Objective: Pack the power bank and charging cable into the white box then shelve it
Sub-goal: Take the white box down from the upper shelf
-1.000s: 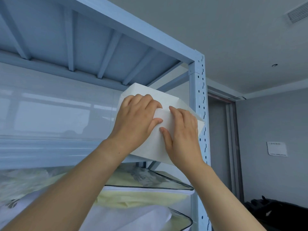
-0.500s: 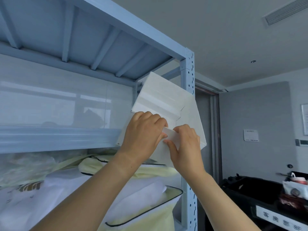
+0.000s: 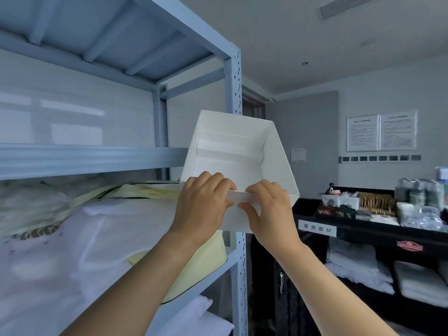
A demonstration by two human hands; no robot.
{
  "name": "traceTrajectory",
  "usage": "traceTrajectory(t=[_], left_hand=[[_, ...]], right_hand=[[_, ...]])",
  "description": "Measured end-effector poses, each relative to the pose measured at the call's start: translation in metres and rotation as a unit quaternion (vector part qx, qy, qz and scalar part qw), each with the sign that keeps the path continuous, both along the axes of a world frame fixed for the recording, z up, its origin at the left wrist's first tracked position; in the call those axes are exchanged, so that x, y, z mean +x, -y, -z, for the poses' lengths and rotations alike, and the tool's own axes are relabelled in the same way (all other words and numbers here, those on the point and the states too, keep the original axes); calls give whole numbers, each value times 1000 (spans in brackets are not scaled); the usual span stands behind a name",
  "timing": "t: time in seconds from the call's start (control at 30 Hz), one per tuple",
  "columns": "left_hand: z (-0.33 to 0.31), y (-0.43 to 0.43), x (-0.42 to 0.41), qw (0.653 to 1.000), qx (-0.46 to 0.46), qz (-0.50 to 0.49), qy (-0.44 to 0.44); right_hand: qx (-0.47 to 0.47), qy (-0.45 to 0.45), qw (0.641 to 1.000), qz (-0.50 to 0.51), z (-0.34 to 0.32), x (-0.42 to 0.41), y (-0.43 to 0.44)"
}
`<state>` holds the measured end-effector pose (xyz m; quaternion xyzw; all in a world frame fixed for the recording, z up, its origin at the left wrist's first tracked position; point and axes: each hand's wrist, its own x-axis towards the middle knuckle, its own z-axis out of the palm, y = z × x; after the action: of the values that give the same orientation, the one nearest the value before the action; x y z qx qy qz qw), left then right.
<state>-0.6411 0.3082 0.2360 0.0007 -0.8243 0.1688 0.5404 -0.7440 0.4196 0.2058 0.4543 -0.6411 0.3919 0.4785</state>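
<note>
I hold a white box [image 3: 232,154] in the air beside the right front post of the blue metal shelving [image 3: 234,93]. Its open top faces me and its inside looks empty. My left hand [image 3: 203,207] and my right hand [image 3: 266,209] both pinch the near wall of the box at its rim, thumbs on the outside. No power bank or charging cable shows anywhere in view.
The shelf level at my hands' height carries bagged white and pale yellow bedding [image 3: 101,229]. The level above [image 3: 84,158] shows only its front rail. A black housekeeping cart [image 3: 363,229] with supplies and folded linens stands at the right.
The box has come down and away from the upper shelf, tipping so its open top faces me. My view has swung down and right, bringing the cart into sight.
</note>
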Motion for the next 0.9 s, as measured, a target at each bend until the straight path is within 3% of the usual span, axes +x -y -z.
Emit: traceTrajectory(t=[0.47, 0.9], left_hand=[[78, -99, 53, 988, 70, 132, 47], [150, -227, 61, 946, 105, 275, 137]], right_hand=[[22, 30, 993, 110, 77, 85, -124], [57, 111, 967, 223, 146, 140, -269]])
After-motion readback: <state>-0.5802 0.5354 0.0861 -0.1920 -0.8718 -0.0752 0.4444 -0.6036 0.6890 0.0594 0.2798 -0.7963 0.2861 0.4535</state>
